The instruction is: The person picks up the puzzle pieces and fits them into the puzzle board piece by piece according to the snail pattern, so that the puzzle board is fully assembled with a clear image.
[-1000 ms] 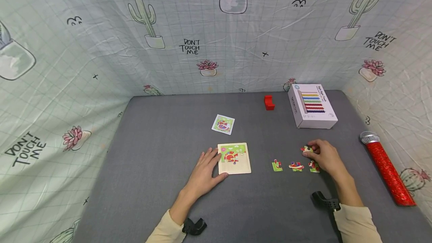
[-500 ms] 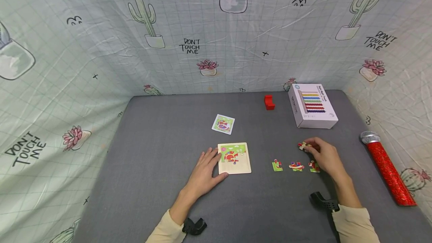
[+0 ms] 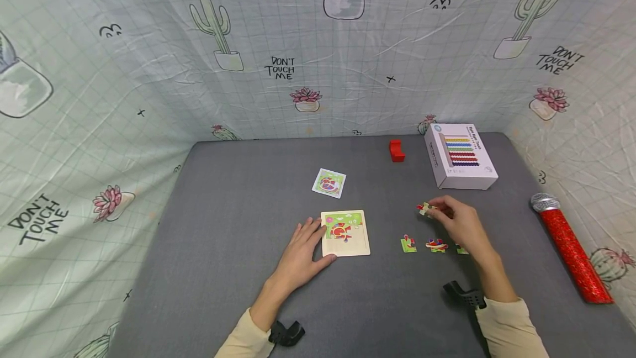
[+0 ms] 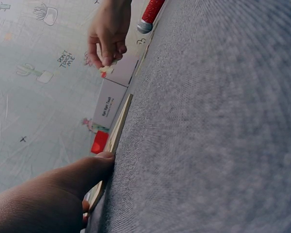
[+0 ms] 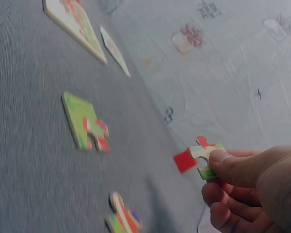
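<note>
My right hand (image 3: 462,225) pinches a jigsaw puzzle piece (image 3: 424,209) between thumb and fingers, raised above the table. In the right wrist view the piece's cream, red and green face shows, with a knob and a notch. My left hand (image 3: 300,256) lies at the lower left corner of a square wooden puzzle board (image 3: 355,246), its thumb at the near edge and fingers along the left edge. The board's upper part carries fitted pieces with a red picture; bare wood shows below. Nearer than the held piece lie loose pieces: a green one (image 3: 408,245), a red-and-blue one (image 3: 437,246) and one partly hidden by my right hand (image 3: 462,250).
A small picture card (image 3: 329,183) lies beyond the board. Farther back are a red block (image 3: 396,151) and a white box (image 3: 462,156) with coloured rows printed on it. A red glittery microphone (image 3: 571,253) lies along the table's right side.
My right hand has moved left with the puzzle piece, away from the row of loose pieces and toward the board. My left hand and the board have stayed in place.
</note>
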### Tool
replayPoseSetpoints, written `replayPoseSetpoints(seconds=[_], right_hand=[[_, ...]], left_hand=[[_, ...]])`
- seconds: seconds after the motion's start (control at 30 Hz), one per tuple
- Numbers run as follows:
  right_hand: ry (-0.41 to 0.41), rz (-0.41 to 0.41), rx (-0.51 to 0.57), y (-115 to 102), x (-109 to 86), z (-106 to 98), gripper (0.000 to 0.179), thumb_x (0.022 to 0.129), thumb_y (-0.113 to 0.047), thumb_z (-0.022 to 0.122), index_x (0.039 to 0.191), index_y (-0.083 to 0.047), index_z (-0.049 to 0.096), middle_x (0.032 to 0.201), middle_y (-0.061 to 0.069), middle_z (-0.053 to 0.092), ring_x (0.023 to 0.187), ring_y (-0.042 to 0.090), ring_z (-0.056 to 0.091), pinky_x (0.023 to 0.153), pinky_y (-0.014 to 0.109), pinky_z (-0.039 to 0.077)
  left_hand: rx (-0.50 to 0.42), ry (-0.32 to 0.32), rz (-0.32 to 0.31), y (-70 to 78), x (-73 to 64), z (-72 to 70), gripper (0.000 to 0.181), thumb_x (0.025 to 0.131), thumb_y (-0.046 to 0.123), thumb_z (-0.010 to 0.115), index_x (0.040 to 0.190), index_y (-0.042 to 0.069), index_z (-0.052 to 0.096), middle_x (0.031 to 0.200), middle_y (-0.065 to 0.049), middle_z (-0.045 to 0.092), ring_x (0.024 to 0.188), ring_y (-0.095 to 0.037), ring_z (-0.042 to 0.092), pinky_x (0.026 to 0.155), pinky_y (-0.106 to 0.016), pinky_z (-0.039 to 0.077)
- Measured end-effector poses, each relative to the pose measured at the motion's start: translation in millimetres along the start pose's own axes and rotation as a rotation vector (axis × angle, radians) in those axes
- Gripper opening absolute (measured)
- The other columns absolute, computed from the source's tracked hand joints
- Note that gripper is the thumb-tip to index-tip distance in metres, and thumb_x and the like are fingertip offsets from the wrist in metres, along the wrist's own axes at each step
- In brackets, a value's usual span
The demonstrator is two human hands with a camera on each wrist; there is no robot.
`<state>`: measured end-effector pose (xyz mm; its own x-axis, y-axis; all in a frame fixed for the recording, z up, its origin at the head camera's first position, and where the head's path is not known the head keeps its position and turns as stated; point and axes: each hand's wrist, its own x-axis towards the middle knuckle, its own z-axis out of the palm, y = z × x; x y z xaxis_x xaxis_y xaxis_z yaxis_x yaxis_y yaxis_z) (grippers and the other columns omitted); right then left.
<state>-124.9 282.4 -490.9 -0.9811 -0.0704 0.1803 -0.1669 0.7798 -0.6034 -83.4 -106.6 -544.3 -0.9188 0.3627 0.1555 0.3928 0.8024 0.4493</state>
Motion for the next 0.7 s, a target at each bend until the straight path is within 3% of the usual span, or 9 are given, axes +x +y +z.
replayPoseSetpoints(seconds=[0.2,0.7], right_hand=[[-0.061,-0.017,0.022,-18.1,6.7,8.1,0.021,0.095,-0.014,0.069,0.114,-0.006,0.069,0.094,0.010,0.070,0.077,0.014,0.057,0.062,0.018,0.047],[-0.163,-0.077,0.092,-53.8,17.3,41.3,0.019,0.093,-0.012,0.070,0.112,-0.008,0.071,0.093,0.004,0.072,0.075,0.013,0.059,0.064,0.020,0.050]], left_hand=[[0.002,0.004,0.002,-0.1,0.3,0.2,0.072,0.088,0.051,0.072,0.144,0.010,0.054,0.155,-0.010,0.047,0.151,-0.030,0.034,0.127,-0.049,0.024],[-0.004,0.001,-0.005,0.6,0.5,0.1,0.072,0.088,0.051,0.072,0.145,0.010,0.054,0.156,-0.010,0.046,0.151,-0.029,0.033,0.127,-0.048,0.024]])
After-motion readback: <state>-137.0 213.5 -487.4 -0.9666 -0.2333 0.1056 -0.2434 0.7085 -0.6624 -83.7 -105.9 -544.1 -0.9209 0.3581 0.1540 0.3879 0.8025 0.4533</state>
